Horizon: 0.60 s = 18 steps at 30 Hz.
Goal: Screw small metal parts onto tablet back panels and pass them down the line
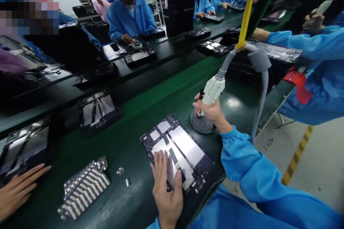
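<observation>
An opened tablet (192,143), with silver battery panels and a black frame, lies on the green bench. My left hand (168,189) rests flat on its near left part, fingers stretched out and holding nothing. To the right, my right hand (212,111) is wrapped round a white electric screwdriver (214,89) hanging from a grey cable and a yellow strap. The screwdriver points down at a round dark dish (202,125) of small parts, probably screws. My fingers hide its tip, so I cannot tell whether it touches them.
A stack of small circuit boards (86,186) lies at the left front, near a co-worker's hand (21,191) on another tablet (27,146). A third opened tablet (99,111) lies farther back. Co-workers in blue sit across the line; a sleeve (290,43) reaches in from the right.
</observation>
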Tool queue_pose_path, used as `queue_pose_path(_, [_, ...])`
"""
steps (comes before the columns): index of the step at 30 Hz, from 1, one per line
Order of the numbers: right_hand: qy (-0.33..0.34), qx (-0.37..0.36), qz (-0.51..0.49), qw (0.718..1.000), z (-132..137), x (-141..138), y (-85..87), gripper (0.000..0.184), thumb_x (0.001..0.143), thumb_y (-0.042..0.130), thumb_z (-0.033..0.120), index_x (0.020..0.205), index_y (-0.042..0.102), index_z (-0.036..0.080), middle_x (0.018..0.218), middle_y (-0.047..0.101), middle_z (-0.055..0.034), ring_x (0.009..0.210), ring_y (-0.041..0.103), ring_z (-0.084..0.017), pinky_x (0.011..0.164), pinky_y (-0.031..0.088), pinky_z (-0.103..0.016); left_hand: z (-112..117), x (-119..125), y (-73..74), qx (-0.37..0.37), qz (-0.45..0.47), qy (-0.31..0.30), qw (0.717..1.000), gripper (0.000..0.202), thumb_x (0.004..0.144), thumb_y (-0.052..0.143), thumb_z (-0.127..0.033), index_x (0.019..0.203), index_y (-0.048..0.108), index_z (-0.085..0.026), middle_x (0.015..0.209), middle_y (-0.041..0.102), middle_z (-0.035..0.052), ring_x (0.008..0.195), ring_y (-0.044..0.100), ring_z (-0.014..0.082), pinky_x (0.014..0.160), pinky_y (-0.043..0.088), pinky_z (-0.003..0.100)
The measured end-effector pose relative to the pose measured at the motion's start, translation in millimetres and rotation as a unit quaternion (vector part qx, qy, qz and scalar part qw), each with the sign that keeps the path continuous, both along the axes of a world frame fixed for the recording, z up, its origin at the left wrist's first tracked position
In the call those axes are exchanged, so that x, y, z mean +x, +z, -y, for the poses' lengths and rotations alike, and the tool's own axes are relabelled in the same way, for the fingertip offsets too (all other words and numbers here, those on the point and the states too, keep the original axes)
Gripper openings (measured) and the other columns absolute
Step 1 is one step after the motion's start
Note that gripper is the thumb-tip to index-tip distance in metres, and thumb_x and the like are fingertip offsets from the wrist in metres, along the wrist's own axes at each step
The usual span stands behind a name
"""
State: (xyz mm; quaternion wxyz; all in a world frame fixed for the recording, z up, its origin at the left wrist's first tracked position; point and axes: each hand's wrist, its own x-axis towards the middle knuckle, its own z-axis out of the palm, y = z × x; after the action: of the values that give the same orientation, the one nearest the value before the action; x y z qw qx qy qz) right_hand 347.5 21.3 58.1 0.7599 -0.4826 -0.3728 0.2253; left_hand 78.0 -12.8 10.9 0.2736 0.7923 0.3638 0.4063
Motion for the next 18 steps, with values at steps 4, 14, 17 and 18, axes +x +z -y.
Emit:
queue_pose_path(4, [0.006, -0.024, 0.001, 1.000, -6, -3, 1.0, 0.022, 0.065, 0.073, 0.022, 0.082, 0.059, 0.019, 0.042, 0.055, 0.0084, 0.034, 0.050, -0.011, 0.041, 0.045, -0.027, -3, -1, -4.2, 0.054, 0.036, 0.023, 0.998, 0.039, 0.082, 0.061, -0.014, 0.116, 0.065, -0.034, 0.109, 0.072, -0.0026, 0.100, 0.068, 0.0214, 0.114, 0.032, 0.050])
queue_pose_path(14, [0.007, -0.060, -0.009, 0.998, -11, -6, 0.3, 0.022, 0.061, 0.072, 0.021, 0.077, 0.057, 0.017, 0.041, 0.053, 0.0081, 0.034, 0.049, -0.010, 0.041, 0.044, -0.026, -12, -10, 13.6, 0.033, 0.053, 0.212, 0.975, 0.020, 0.075, 0.070, -0.031, 0.094, 0.074, -0.034, 0.085, 0.075, -0.0050, 0.092, 0.070, 0.0244, 0.089, 0.055, 0.042])
queue_pose_path(17, [0.008, -0.059, -0.007, 0.998, -11, -6, -0.3, 0.022, 0.061, 0.073, 0.022, 0.077, 0.058, 0.017, 0.042, 0.054, 0.0080, 0.035, 0.049, -0.010, 0.041, 0.044, -0.025, -17, -13, 19.1, 0.044, 0.053, 0.238, 0.969, 0.012, 0.072, 0.071, -0.037, 0.081, 0.075, -0.031, 0.083, 0.074, -0.0045, 0.070, 0.069, 0.0177, 0.074, 0.058, 0.033])
queue_pose_path(18, [0.009, -0.060, -0.004, 0.998, -11, -6, -0.6, 0.022, 0.061, 0.072, 0.022, 0.077, 0.058, 0.017, 0.042, 0.054, 0.0081, 0.035, 0.049, -0.010, 0.041, 0.044, -0.025, -19, -14, 20.6, 0.046, 0.050, 0.254, 0.965, 0.012, 0.071, 0.071, -0.041, 0.076, 0.075, -0.030, 0.081, 0.072, -0.0045, 0.065, 0.067, 0.0161, 0.069, 0.058, 0.031])
